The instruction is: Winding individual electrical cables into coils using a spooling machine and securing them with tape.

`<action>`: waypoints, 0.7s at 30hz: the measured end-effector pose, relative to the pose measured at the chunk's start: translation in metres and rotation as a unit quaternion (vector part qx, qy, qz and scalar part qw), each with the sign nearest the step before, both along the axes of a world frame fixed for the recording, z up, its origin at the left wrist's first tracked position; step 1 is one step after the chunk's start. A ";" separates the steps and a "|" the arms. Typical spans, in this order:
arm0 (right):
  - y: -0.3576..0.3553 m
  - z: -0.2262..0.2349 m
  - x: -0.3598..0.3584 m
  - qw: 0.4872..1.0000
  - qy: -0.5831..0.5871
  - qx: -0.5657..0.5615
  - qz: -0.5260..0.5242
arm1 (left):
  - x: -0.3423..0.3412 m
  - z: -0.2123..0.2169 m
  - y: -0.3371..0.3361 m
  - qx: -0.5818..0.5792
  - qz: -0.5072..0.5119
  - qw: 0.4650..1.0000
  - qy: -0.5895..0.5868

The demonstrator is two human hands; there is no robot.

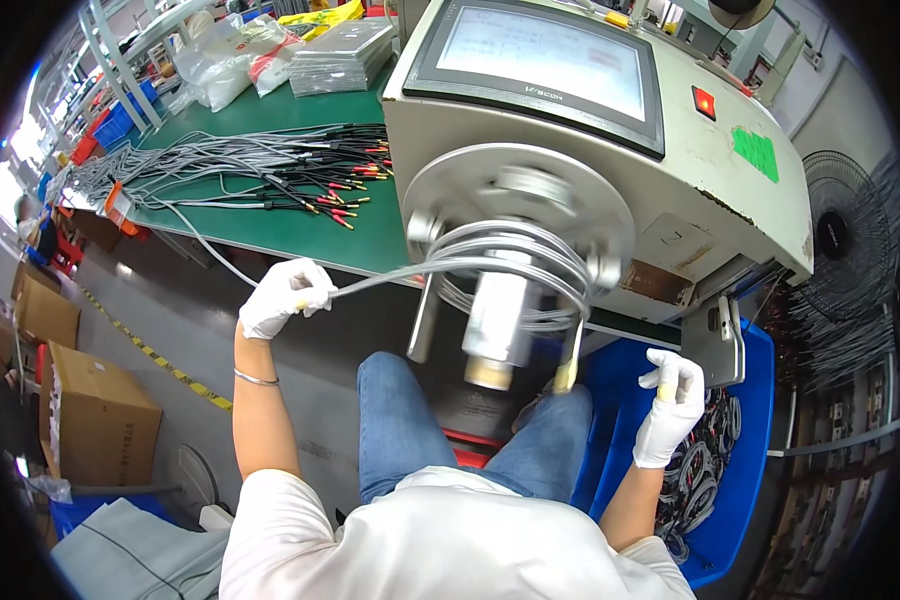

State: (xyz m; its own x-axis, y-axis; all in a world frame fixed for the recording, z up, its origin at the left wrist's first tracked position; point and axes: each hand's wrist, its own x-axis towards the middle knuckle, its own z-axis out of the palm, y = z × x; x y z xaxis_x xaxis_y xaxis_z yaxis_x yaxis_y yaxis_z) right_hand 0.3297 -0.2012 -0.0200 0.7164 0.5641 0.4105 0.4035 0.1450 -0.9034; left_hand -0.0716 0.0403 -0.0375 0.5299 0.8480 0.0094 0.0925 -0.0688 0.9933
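Note:
My left hand [288, 297], in a white glove, is closed round a grey cable [380, 279]. From there the cable runs right onto a winding head, where it lies in several loops [515, 247] around the metal posts. The round silver plate [450, 190] and the central spindle [497, 315] are smeared, as if turning. On the other side, the cable trails back to a bundle of grey cables [220, 165] with black ends and red and gold plugs. My right hand [672, 405], also gloved, hovers right of the winder with loosely bent fingers and nothing visible in it.
The cream machine [710, 170] carries a screen [540, 50] and a red switch [704, 103]. A blue bin [755, 440] with coiled cables stands below my right hand. The green table [315, 235] is at the left, cardboard boxes [100, 410] on the floor, a black fan [840, 225] far right.

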 end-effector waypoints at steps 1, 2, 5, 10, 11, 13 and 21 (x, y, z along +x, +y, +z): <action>0.000 0.000 0.001 1.000 0.000 0.001 0.001 | -0.002 -0.002 0.001 -0.015 -0.015 1.000 0.017; -0.001 0.000 0.001 1.000 0.001 -0.001 -0.002 | -0.003 -0.004 0.002 -0.030 -0.030 0.999 0.033; -0.002 0.000 0.002 1.000 0.002 -0.006 -0.009 | -0.005 -0.011 -0.001 -0.050 -0.035 0.998 0.019; -0.003 0.003 0.002 1.000 -0.004 0.000 -0.014 | -0.002 -0.016 0.000 -0.058 -0.036 0.997 0.034; -0.002 0.003 0.002 1.000 -0.005 0.002 -0.011 | -0.002 -0.016 0.001 -0.059 -0.035 0.997 0.035; -0.001 0.003 0.002 1.000 -0.005 0.003 -0.008 | -0.004 -0.015 0.001 -0.053 -0.036 0.998 0.020; -0.001 0.001 0.002 1.000 -0.009 0.003 -0.011 | 0.004 0.013 0.001 -0.043 -0.060 0.996 0.041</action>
State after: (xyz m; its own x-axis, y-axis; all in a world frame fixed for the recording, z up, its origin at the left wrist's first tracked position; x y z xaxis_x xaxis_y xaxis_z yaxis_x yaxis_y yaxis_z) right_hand 0.3319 -0.2026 -0.0195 0.7206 0.5463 0.4270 0.4228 0.1420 -0.8950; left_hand -0.0681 0.0411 -0.0244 0.6241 0.7740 -0.1073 0.1690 0.0003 0.9856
